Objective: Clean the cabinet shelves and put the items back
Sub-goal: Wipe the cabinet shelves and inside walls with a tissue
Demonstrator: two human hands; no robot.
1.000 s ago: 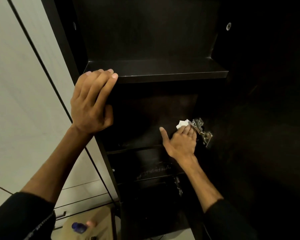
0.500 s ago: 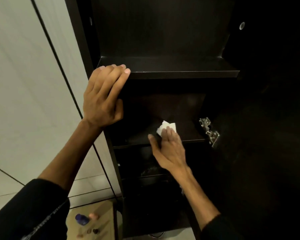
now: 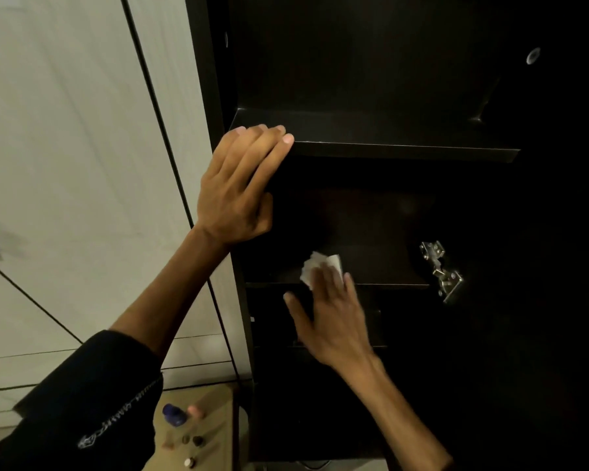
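A dark open cabinet fills the view, with an upper shelf and a middle shelf below it. My left hand rests on the left front corner of the upper shelf, fingers straight over its edge. My right hand presses a small white cloth flat onto the front left part of the middle shelf, fingers extended and thumb spread. Lower shelves are lost in shadow.
A metal door hinge sticks out at the right end of the middle shelf. White panelled doors stand to the left. Down on a tan surface lie a blue-capped bottle and several small items.
My right hand has slid the white cloth leftward along the middle shelf, away from the hinge and toward the front edge. My left hand has stayed on the upper shelf.
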